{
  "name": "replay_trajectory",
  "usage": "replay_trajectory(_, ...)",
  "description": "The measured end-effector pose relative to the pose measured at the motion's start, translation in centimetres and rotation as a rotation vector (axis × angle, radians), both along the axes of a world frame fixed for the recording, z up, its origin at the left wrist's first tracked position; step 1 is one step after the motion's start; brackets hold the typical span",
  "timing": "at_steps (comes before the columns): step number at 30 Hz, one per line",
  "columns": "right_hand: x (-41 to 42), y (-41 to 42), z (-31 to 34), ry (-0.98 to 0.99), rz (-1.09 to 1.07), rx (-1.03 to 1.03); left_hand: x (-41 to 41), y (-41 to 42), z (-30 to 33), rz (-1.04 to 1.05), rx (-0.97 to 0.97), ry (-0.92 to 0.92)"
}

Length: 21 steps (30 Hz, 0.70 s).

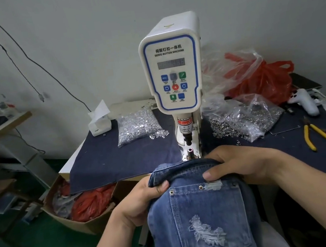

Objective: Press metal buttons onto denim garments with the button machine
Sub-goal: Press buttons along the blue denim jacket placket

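Observation:
A white servo button machine [172,69] stands at the middle of the table, its punch above a metal die post [190,152]. Blue distressed jeans [204,211] lie in front of it, back pocket up, waistband just short of the die. My left hand [139,202] grips the waistband's left end, thumb on top. My right hand [241,162] grips the waistband on the right, fingers curled over its far edge and thumb on the near side. A clear bag of silver buttons [137,125] lies left of the machine; another bag of metal parts [243,120] lies right.
Dark denim cloth [104,161] covers the table. Yellow-handled pliers [319,139] and a white handheld tool [303,101] lie at the right, with red plastic bags [260,80] behind. A tissue box [99,121] sits back left. A cardboard box [74,211] with bags stands on the floor.

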State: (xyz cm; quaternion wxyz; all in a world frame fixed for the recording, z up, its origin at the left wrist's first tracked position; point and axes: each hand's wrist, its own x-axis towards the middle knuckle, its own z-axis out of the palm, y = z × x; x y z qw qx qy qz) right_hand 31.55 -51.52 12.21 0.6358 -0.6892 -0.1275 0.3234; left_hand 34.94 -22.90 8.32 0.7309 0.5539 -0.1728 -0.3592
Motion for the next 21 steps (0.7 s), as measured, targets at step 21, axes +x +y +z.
replay_trajectory(21, -1.0, 2.5, 1.2, -0.461, -0.154, -0.313, -0.6, -4.3, 2.4, -0.070, 0.115, -0.052)
